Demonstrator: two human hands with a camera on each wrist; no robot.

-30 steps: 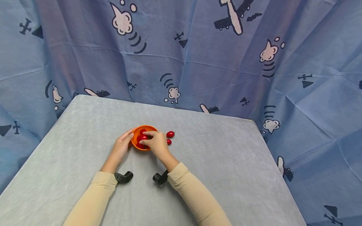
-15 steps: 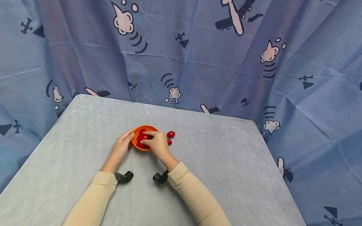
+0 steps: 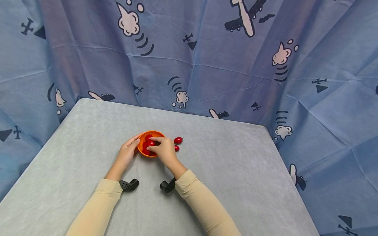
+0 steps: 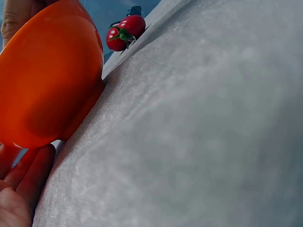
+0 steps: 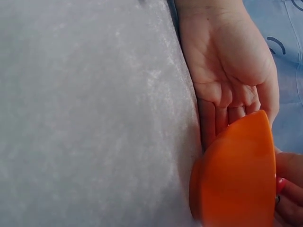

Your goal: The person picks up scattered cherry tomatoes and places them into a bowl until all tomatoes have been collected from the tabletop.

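An orange bowl point(image 3: 141, 140) stands on the table with several small red tomatoes point(image 3: 148, 136) inside. The left hand point(image 3: 127, 150) holds the bowl's left side, its fingers along the outer wall and the thumb at the rim. From the right, the right hand point(image 3: 165, 150) reaches over the rim, thumb and fingers pinching a red cherry tomato point(image 3: 151, 143) among the others. In the right wrist view, a bit of red tomato point(image 5: 280, 184) shows between the right hand's fingers, just past the rim. The bowl wall hides part of the left fingers there.
Two more cherry tomatoes lie right of the bowl: one with a green stem point(image 3: 178, 140), and a nearer one point(image 3: 177, 148) partly behind the right hand. A pale grey cloth covers the table point(image 3: 230, 170). Behind it hangs a blue patterned curtain point(image 3: 165, 42).
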